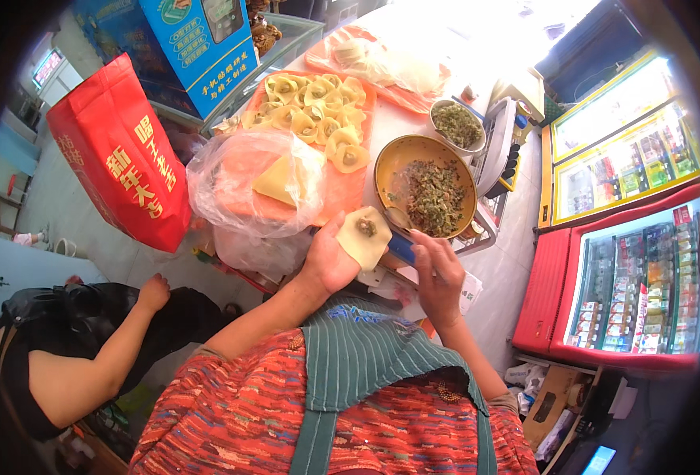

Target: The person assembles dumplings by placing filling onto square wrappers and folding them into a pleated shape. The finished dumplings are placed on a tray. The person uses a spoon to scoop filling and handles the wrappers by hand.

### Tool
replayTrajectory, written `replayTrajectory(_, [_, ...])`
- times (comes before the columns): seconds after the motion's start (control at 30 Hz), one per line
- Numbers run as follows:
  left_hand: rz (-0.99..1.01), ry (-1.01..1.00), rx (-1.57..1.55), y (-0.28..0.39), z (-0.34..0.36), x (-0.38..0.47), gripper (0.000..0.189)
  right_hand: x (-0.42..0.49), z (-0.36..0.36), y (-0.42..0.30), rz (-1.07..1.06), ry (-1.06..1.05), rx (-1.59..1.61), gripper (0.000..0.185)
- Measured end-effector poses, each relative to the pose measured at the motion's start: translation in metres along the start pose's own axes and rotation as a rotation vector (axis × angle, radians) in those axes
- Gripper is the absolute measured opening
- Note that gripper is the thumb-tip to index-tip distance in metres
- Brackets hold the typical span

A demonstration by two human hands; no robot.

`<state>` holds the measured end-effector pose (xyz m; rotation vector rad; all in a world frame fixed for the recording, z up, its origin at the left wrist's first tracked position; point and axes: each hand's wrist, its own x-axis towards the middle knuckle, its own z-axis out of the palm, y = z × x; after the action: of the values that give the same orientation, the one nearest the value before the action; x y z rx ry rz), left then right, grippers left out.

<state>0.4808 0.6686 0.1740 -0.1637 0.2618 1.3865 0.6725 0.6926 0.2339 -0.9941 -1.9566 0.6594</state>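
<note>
On my left hand (328, 259) lies a flat dough wrapper (363, 248) with a small lump of filling (366, 226) on it. My right hand (440, 270) grips a metal spoon (398, 218), whose end is over the near left rim of a yellow bowl. Chopped green and brown filling (436, 199) partly fills that bowl (394, 157). A smaller white bowl (479, 146) behind it holds chopped greens (458, 124). Several filled, folded dumplings (328, 126) stand on an orange plastic sheet (369, 113). Stacked wrappers (279, 181) lie in a clear plastic bag (207, 172) beside my left hand.
A red bag (121, 157) and a blue printed box (192, 59) stand at the left. A person (97, 368) in black is close on the left. Right of the bowls is a grey rack (502, 119); farther right stands a red display fridge (549, 291).
</note>
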Motion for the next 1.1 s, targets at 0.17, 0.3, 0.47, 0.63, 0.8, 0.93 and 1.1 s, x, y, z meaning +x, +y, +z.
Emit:
replayTrajectory(0.17, [0.027,-0.006,0.077,0.004,0.021,-0.02,0.049,-0.021,-0.005,0.011,0.66,0.187,0.491,0.025])
replayTrajectory(0.3, [-0.037,-0.048,0.106,-0.001,0.036,-0.027,0.051,-0.024,0.003,0.018,0.94,0.201,0.923,0.032])
replayTrajectory(0.47, [-0.074,-0.002,0.147,-0.005,0.037,-0.032,0.052,-0.007,0.0,0.014,0.909,0.28,1.076,0.034])
replayTrajectory(0.63, [-0.043,0.061,0.193,-0.003,0.031,-0.029,0.057,-0.005,0.002,-0.023,0.708,0.081,0.757,0.031])
replayTrajectory(0.8, [-0.048,0.073,0.111,-0.006,0.026,-0.031,0.057,0.001,0.001,-0.031,0.421,0.096,0.548,0.029])
replayTrajectory(0.93, [-0.104,-0.001,0.037,0.003,0.02,-0.032,0.052,0.024,-0.001,0.014,0.325,0.16,0.312,0.029])
replayTrajectory(1.1, [-0.058,-0.025,0.28,0.008,0.003,-0.033,0.058,0.055,0.022,0.063,0.069,-0.041,-0.148,0.019])
